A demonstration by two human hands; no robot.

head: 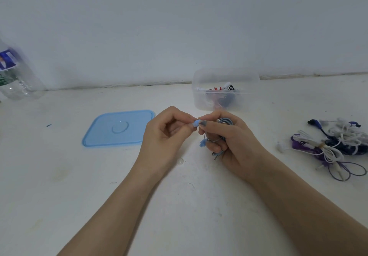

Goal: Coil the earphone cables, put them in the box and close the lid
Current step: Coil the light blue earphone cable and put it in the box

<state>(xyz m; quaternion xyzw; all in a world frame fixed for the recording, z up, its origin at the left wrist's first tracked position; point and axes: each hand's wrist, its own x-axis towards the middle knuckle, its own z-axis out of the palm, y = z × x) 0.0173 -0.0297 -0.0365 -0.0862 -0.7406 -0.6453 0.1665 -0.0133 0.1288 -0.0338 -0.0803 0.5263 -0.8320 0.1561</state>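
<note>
My right hand [229,146] grips a coiled light-blue earphone cable [226,121] wound round its fingers, with one earbud hanging below at the palm. My left hand [165,136] pinches the other blue earbud [195,124] at the coil's end, right against my right thumb. Behind my hands stands the clear plastic box [225,76], open, with several coiled earphones inside. Its light-blue lid [99,134] lies flat on the table to the left. A tangle of white, purple and dark-blue earphones [334,146] lies at the right.
A clear plastic bottle [16,76] stands at the far left by the wall. A small clear ear tip [180,161] lies on the white table [59,176] just below my left hand. The wall runs close behind the box.
</note>
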